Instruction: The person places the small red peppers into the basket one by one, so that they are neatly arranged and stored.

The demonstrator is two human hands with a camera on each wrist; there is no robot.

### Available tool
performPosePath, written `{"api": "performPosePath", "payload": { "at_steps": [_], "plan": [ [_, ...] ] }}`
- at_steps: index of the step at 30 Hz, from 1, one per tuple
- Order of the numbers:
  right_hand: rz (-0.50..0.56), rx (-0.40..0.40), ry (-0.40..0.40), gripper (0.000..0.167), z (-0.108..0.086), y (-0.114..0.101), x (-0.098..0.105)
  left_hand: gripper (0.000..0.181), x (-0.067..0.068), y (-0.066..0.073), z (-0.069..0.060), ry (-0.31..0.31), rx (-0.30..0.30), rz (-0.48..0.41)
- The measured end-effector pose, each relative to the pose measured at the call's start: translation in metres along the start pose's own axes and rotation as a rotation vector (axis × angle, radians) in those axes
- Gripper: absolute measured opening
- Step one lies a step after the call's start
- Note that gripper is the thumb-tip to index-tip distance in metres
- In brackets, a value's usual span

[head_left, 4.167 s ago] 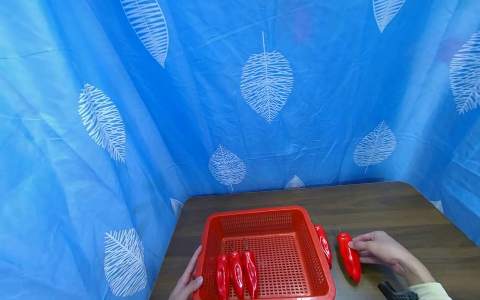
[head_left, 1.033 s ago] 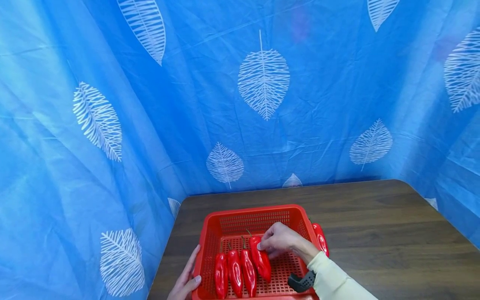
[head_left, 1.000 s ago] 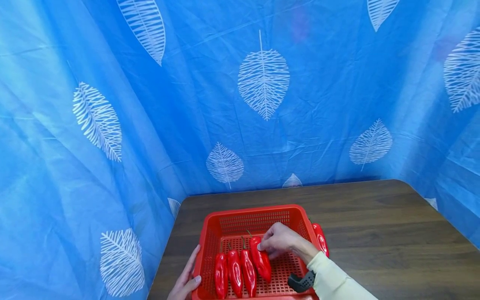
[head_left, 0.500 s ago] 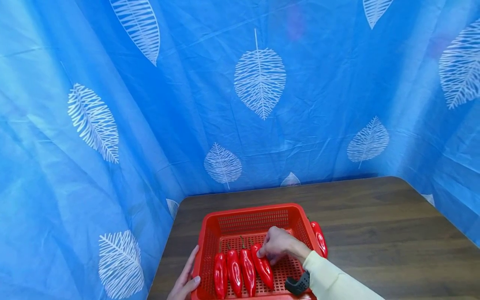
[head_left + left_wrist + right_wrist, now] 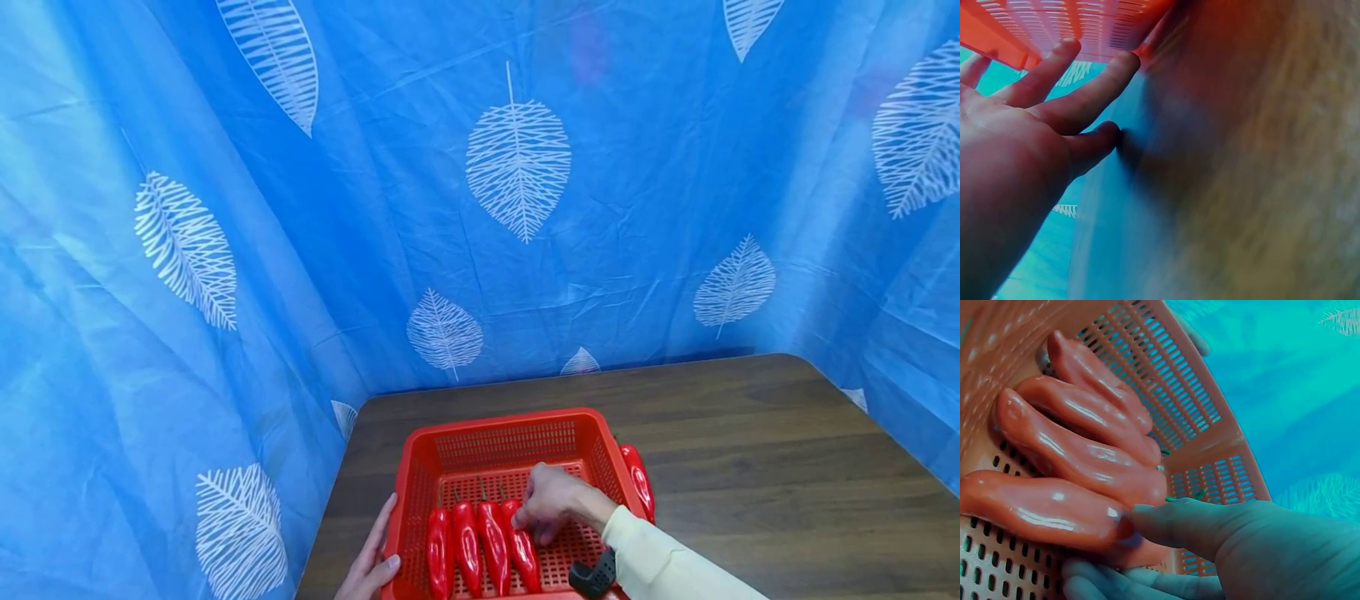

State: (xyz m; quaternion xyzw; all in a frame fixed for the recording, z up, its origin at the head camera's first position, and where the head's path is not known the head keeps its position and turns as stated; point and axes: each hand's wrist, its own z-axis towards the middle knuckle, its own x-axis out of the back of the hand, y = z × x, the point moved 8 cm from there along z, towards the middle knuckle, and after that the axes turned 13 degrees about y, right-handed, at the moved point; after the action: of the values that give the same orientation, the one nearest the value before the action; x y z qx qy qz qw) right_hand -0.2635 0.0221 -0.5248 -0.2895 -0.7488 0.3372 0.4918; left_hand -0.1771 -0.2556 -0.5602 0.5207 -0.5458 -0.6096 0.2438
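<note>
Several shiny red chili peppers [image 5: 492, 546] with green stems lie side by side in the red plastic basket [image 5: 491, 423]. My right hand [image 5: 555, 500] reaches into it and pinches the rightmost pepper [image 5: 522, 550] near its stem end. In the right wrist view, the thumb [image 5: 1179, 526] lies on this pepper [image 5: 1054, 506], with the other fingers at its far side, partly hidden. My left hand [image 5: 369, 558] rests against the basket's left side, thumb near the rim. The left wrist view shows its fingers [image 5: 1088, 103] extended, with fingertips at the slotted wall [image 5: 1085, 25].
One more red chili pepper [image 5: 637, 483] lies on the table just outside the basket's right wall. Dark wood tabletop [image 5: 750, 467] extends to the right. A blue curtain [image 5: 600, 208] with white leaf prints hangs behind the table and at both sides.
Over four seconds, my right hand carried the pepper from the table at right into the basket, then lowered it beside the row, pulling it slightly nearer. My left hand stayed at the basket.
</note>
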Motion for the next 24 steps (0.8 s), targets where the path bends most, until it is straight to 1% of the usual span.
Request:
{"api": "performPosePath", "payload": {
  "at_steps": [4,5,9,14,17,20,21,24],
  "plan": [
    [-0.008,0.014,0.045,0.019,0.002,-0.001,0.008,0.07,-0.002,0.003,0.0,-0.041,-0.039,-0.002],
    [0.002,0.018,0.054,0.018,0.002,-0.002,0.01,0.068,-0.001,0.002,0.001,-0.042,-0.032,-0.01],
    [0.1,0.028,0.058,0.016,0.002,-0.005,0.018,0.067,-0.001,0.001,0.002,-0.044,-0.027,0.0],
    [0.257,0.069,0.02,0.022,0.0,-0.01,0.029,0.064,-0.002,-0.001,0.003,-0.04,-0.017,-0.017],
    [0.352,0.082,-0.03,0.028,-0.002,-0.011,0.033,0.067,-0.005,0.002,0.003,-0.073,-0.062,-0.011],
    [0.426,0.087,-0.056,0.03,-0.005,-0.011,0.04,0.07,-0.007,0.005,0.002,-0.103,-0.096,-0.003],
    [0.445,0.089,-0.06,0.03,-0.007,-0.011,0.043,0.071,-0.007,0.006,0.002,-0.108,-0.101,0.0],
    [0.488,0.105,-0.063,0.03,-0.01,-0.01,0.056,0.072,-0.005,0.006,0.002,-0.102,-0.092,0.004]
  ]
}}
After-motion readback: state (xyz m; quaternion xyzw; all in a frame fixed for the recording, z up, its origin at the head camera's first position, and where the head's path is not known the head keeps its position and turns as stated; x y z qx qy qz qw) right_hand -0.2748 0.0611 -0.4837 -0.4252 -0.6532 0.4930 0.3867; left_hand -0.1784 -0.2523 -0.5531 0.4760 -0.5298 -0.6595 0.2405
